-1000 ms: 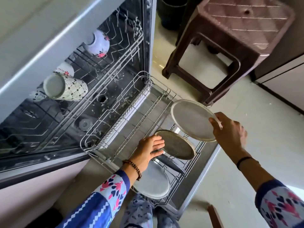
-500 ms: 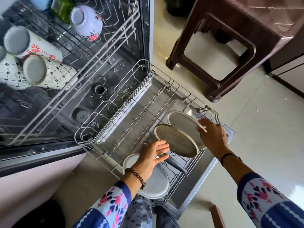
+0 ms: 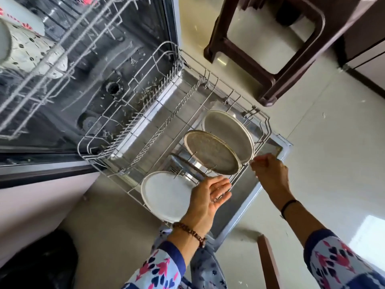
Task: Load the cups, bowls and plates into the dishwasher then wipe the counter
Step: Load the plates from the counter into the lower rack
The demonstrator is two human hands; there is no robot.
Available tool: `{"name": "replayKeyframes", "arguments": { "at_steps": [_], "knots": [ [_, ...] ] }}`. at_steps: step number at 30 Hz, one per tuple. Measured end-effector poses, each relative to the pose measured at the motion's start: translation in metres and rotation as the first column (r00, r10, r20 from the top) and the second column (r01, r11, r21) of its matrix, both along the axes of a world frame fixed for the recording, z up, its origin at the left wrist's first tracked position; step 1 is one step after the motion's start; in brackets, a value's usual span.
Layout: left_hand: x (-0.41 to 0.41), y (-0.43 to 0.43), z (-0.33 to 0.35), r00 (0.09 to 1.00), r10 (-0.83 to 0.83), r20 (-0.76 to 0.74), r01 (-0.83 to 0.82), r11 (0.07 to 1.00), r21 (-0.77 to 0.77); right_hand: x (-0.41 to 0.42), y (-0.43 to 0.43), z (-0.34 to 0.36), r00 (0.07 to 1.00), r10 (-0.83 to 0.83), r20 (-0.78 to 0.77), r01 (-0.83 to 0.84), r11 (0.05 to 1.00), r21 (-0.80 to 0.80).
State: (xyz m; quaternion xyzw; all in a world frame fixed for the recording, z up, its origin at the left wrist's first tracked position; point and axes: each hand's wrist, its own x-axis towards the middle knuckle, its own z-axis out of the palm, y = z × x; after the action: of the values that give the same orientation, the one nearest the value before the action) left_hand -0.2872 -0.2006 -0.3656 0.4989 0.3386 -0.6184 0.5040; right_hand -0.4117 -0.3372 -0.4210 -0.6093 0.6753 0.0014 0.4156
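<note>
The dishwasher's lower rack [image 3: 133, 113] is pulled out over the open door. Several plates stand on edge in its right side: a pale far plate [image 3: 227, 132], a darker speckled plate [image 3: 210, 153] in front of it, a thin dark plate [image 3: 187, 163], and a white near plate [image 3: 166, 195]. My right hand [image 3: 268, 174] has curled fingers that pinch the far plate's lower right rim. My left hand [image 3: 210, 197] hovers palm up with straight fingers, just below the speckled plate and over the near plate's edge, holding nothing.
Patterned cups [image 3: 31, 51] lie in the upper rack [image 3: 62, 59] at the top left. A brown plastic stool [image 3: 270, 59] stands on the floor right behind the rack. The open dishwasher door [image 3: 250, 201] sticks out under the rack. A cabinet [image 3: 366, 59] is at the right.
My right hand has lowered the pale plate from the air into the far slot of the rack. My left hand has let go of the speckled plate and pulled back, palm up.
</note>
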Motion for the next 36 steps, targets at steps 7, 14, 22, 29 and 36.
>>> {"name": "replayKeyframes", "arguments": {
  "at_steps": [7, 14, 22, 29, 36],
  "knots": [
    [-0.068, -0.001, -0.048, 0.964, 0.217, -0.156, -0.174, 0.952, 0.251, -0.022, 0.020, -0.020, 0.998, -0.029, 0.059, 0.018, 0.983, 0.185],
    [-0.074, -0.009, -0.070, 0.839, 0.512, -0.184, -0.474, 0.854, 0.214, -0.012, 0.014, -0.020, 0.922, -0.319, 0.218, 0.239, 0.915, 0.326],
    [-0.060, -0.008, -0.063, 0.761, 0.597, -0.252, -0.554, 0.801, 0.224, 0.005, 0.011, -0.011, 0.929, -0.324, 0.181, 0.254, 0.910, 0.327],
    [-0.025, 0.003, -0.075, 0.729, 0.623, -0.283, -0.609, 0.779, 0.147, 0.045, 0.007, -0.013, 0.935, -0.285, 0.209, 0.207, 0.922, 0.329],
    [0.020, 0.005, -0.075, 0.675, 0.706, -0.215, -0.717, 0.696, 0.036, 0.102, 0.009, -0.018, 0.949, -0.215, 0.232, 0.146, 0.949, 0.281]
  ]
}}
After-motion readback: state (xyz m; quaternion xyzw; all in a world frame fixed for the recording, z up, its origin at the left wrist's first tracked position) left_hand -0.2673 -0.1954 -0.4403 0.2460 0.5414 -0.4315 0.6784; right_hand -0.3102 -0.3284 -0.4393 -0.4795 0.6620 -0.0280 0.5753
